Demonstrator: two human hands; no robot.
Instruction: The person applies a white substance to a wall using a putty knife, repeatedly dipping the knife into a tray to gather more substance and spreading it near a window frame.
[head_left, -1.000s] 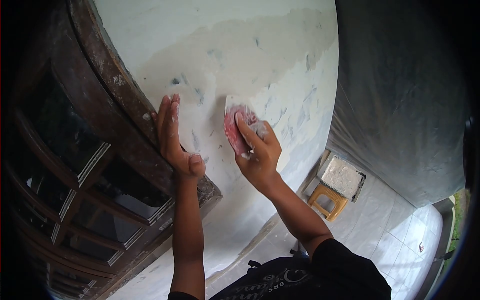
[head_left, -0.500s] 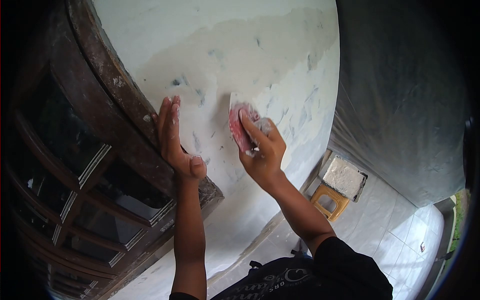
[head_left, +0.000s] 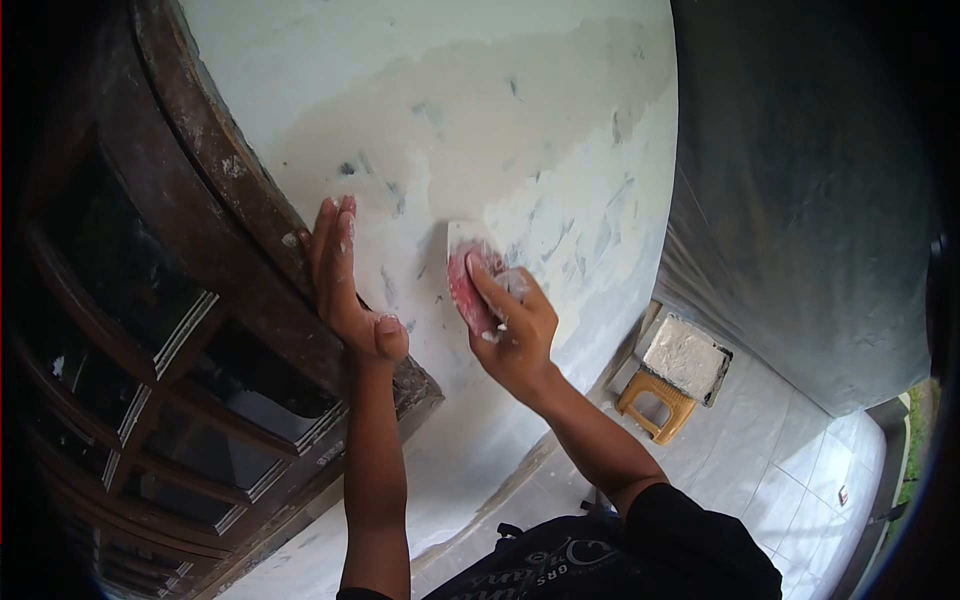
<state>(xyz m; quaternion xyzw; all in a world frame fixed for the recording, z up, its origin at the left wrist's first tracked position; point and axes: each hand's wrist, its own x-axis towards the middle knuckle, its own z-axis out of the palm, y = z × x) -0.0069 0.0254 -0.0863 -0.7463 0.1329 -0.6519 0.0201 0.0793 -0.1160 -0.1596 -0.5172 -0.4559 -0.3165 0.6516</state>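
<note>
A red putty scraper (head_left: 468,290), smeared with white paste, is gripped in my right hand (head_left: 520,330). Its pale edge lies against the wall (head_left: 400,120), which carries damp-looking beige patches and scattered dark marks. Over on the left, my left hand (head_left: 350,290) rests with straight fingers and thumb apart along the edge of the brown wooden window frame (head_left: 225,165). White paste coats its fingertips, and nothing is held in it.
A tray of white putty (head_left: 688,358) sits on a yellow plastic stool (head_left: 655,405) at the lower right. Grey plastic sheeting (head_left: 790,220) hangs beyond the wall's right edge. Pale floor tiles (head_left: 770,480) lie below. Glass panes (head_left: 120,250) fill the frame on the left.
My right hand has moved down the wall and slightly left with the scraper. My left hand stays at the frame's edge.
</note>
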